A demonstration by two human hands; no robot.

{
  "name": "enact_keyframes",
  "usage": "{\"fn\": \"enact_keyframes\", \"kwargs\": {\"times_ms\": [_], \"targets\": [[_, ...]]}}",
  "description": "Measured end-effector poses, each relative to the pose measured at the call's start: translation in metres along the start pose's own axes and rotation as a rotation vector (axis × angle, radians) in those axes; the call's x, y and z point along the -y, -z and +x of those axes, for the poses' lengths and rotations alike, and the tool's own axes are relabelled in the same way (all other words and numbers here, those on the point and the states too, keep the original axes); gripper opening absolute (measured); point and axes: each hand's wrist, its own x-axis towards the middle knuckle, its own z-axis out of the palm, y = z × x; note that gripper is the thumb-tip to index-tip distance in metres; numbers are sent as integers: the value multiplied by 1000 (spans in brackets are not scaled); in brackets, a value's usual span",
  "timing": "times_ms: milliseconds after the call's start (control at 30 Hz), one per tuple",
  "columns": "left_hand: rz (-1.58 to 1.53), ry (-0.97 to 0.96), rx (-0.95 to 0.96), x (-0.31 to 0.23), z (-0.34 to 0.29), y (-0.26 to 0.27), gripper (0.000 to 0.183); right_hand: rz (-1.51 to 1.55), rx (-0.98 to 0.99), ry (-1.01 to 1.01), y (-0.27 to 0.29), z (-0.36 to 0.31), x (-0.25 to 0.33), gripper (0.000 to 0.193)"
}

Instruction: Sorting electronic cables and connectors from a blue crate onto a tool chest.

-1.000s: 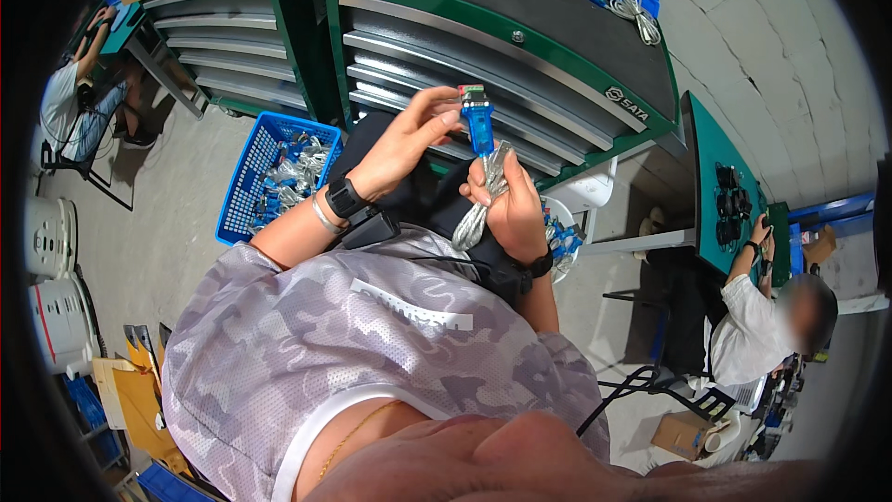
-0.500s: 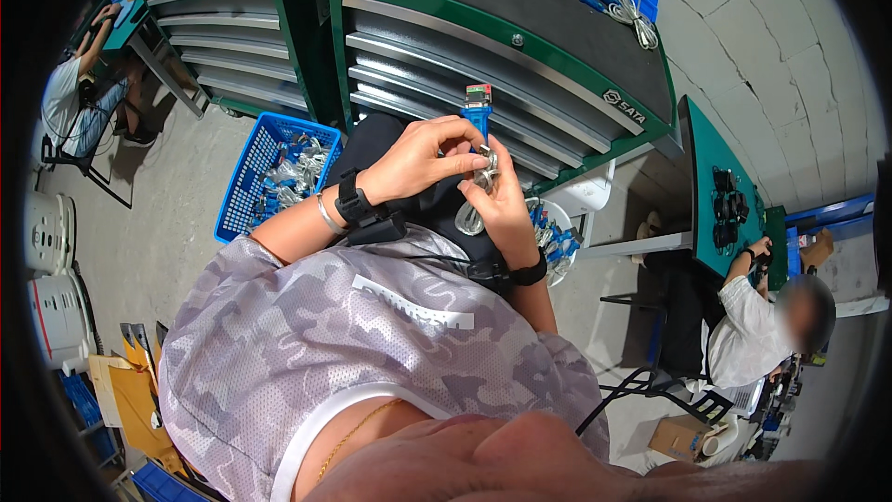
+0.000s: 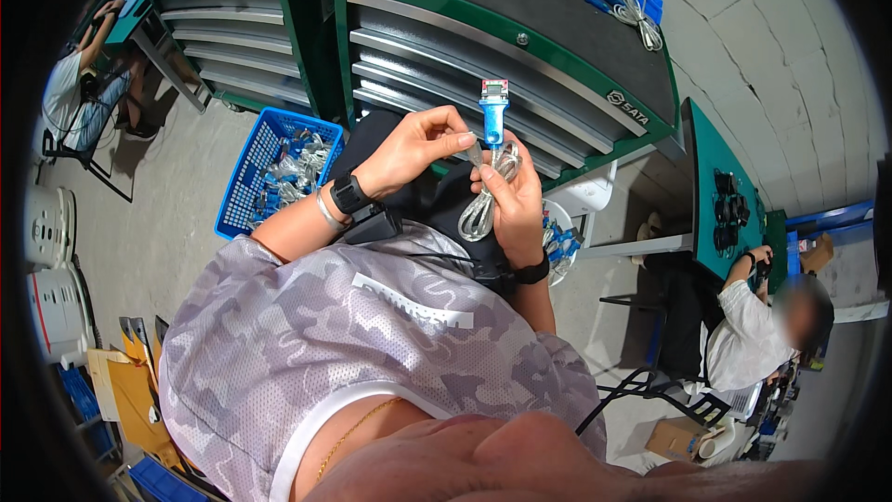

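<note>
A coiled, clear-grey adapter cable [image 3: 478,217] with a blue connector [image 3: 494,121] is held in front of my lap. The connector stands upright and has a small red-edged piece [image 3: 495,89] on its top end. My right hand [image 3: 517,200] grips the coil, thumb across the strands just below the connector. My left hand [image 3: 413,151] pinches a pale plug end [image 3: 476,151] of the cable between thumb and fingers, close beside the coil. The exact shape of that plug is partly hidden by my fingertips.
A blue mesh basket [image 3: 237,163] of similar cables stands left of my legs. Beyond my right wrist is a white container [image 3: 563,270] with more. Green tool cabinets [image 3: 446,46] stand ahead, one with cables [image 3: 635,14] on top. A seated person [image 3: 753,335] works at right.
The blue connector has shifted slightly right and turned its broad face toward me. My left hand has drawn away from the connector's base with the plug end, and the coil shows more fully.
</note>
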Motion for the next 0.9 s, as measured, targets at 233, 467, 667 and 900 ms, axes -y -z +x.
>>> {"fn": "enact_keyframes", "kwargs": {"times_ms": [233, 467, 667, 900], "targets": [[-48, 35, 3, 4, -1, 0, 17, -14, 105, -20, 1, 0, 1, 55], [-74, 37, -27, 7, -2, 0, 19, -81, 107, 13, -2, 1, 0, 51], [-21, -19, -46, 4, -5, -4, 16, -17, 30, 39, -3, 2, -2, 50], [93, -63, -30, 2, -3, -3, 23, -98, -46, 159, -5, 1, -3, 52]]}}
